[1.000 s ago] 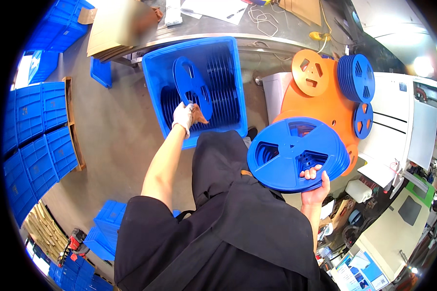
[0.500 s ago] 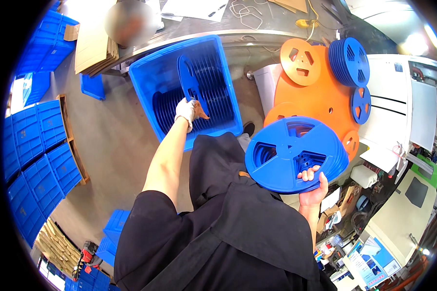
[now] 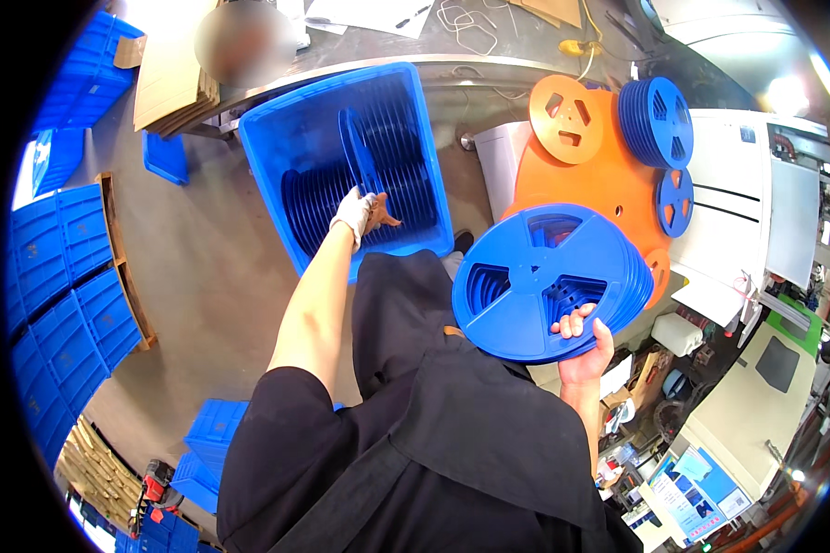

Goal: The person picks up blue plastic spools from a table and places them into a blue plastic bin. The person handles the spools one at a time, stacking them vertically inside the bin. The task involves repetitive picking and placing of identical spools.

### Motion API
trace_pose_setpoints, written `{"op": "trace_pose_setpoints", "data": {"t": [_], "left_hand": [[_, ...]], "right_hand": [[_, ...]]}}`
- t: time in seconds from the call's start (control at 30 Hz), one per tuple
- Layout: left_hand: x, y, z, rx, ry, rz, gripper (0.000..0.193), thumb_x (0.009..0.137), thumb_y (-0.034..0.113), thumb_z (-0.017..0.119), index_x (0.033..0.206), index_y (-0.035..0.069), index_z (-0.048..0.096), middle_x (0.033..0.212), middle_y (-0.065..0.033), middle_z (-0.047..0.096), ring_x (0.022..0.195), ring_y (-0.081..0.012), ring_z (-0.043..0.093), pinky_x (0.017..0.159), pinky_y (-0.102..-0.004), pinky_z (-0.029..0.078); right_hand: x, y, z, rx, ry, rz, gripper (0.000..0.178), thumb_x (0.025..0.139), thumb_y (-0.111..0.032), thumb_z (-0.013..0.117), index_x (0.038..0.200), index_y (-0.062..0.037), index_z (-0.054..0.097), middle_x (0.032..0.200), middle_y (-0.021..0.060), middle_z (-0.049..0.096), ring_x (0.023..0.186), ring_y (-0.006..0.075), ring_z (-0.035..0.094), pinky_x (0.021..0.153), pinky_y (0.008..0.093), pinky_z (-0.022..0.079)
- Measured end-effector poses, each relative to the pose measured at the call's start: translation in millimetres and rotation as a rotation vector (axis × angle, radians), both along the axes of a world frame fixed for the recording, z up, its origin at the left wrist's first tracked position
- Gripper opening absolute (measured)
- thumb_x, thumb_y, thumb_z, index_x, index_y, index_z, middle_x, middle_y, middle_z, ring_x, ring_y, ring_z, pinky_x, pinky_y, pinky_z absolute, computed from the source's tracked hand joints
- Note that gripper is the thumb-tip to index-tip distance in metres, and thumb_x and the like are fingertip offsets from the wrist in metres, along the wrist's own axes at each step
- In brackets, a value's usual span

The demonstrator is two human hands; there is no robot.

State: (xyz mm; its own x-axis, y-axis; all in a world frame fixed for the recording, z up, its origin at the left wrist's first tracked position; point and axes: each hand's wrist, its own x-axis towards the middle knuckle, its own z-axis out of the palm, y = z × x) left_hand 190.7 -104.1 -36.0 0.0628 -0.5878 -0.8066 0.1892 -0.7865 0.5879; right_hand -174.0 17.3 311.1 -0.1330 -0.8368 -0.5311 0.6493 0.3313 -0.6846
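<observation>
Head view: blue bin (image 3: 286,138) on grey floor (image 3: 221,267) beside metal workbench (image 3: 530,41).

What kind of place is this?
Probably a factory or workshop: there are stacked blue crates, a big round orange disc, and a blue bin holding lots of matching reels.

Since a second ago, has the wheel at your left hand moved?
Yes: judged against the blue box, the wheel has gone down, deeper inside.
</observation>
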Motion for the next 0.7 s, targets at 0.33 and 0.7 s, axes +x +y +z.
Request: {"op": "trace_pose_setpoints", "data": {"t": [0.33,0.7], "left_hand": [[-24,-3,127,-0.327,0.319,0.179,0.054,0.093,0.020,0.061,0.137,-0.001,0.039,0.085,-0.0081,0.063,0.070,-0.0126,0.059,0.060,-0.0254,0.052],[-14,7,271,-1.293,-0.610,-0.795,0.054,0.067,-0.006,0.057,0.119,0.005,0.059,0.120,-0.0137,0.060,0.109,-0.0325,0.058,0.092,-0.0396,0.049]], "right_hand": [[-12,-12,16,-0.233,-0.231,0.054,0.029,0.078,-0.029,0.065,0.088,-0.0093,0.047,0.057,-0.0022,0.039,0.052,0.0123,0.040,0.060,0.0311,0.041],[17,-32,20,-0.314,-0.560,0.059,0.027,0.086,-0.027,0.063,0.088,-0.0091,0.044,0.058,-0.0038,0.040,0.054,0.0094,0.041,0.061,0.0272,0.038]]}}
